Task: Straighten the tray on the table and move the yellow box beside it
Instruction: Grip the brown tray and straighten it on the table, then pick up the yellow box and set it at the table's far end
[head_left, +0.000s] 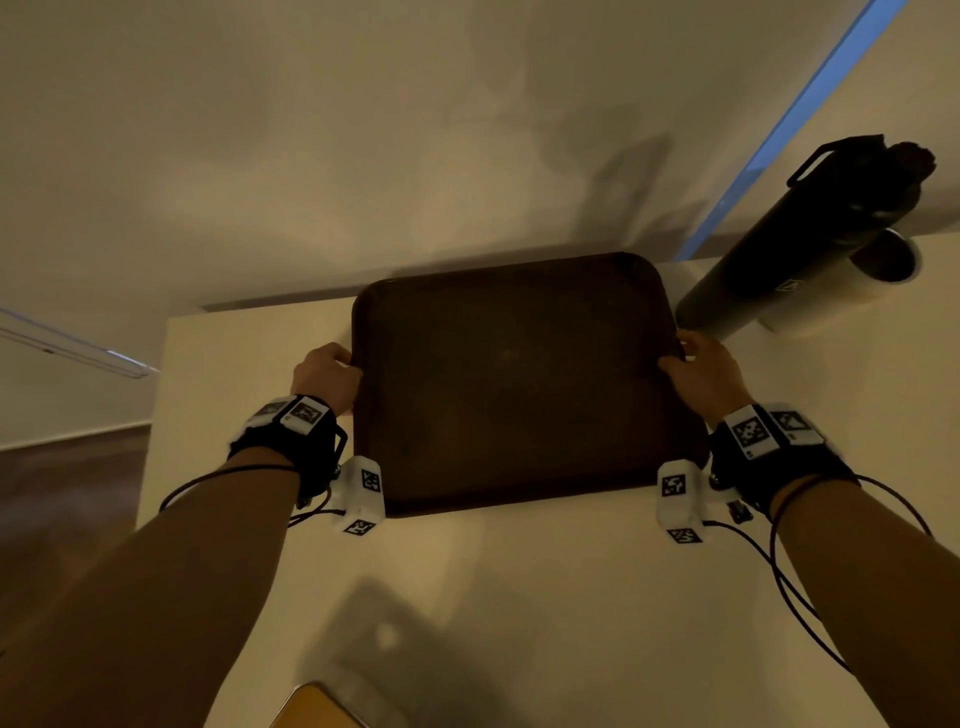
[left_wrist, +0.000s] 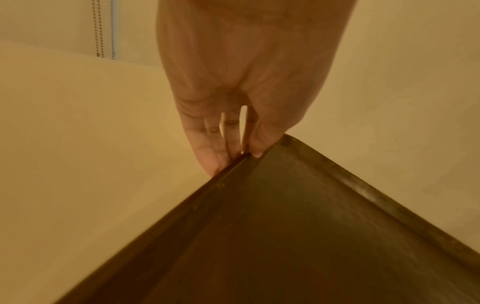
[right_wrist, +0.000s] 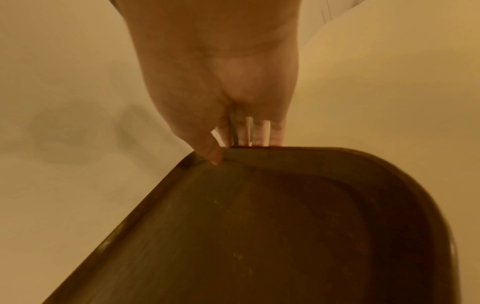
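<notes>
A dark brown empty tray (head_left: 514, 384) lies on the cream table (head_left: 519, 597), a little turned. My left hand (head_left: 332, 371) grips its left rim, thumb on top and fingers under the edge, as the left wrist view shows at the tray rim (left_wrist: 228, 170). My right hand (head_left: 693, 364) grips the right rim the same way, thumb on the tray lip (right_wrist: 246, 156). A corner of the yellow box (head_left: 317, 709) shows at the bottom edge of the head view, near me.
A tall black bottle (head_left: 795, 244) and a white cup (head_left: 852, 286) stand at the table's far right, close to the tray's right corner. The wall runs right behind the table. The table's left edge (head_left: 156, 415) drops to a wooden floor.
</notes>
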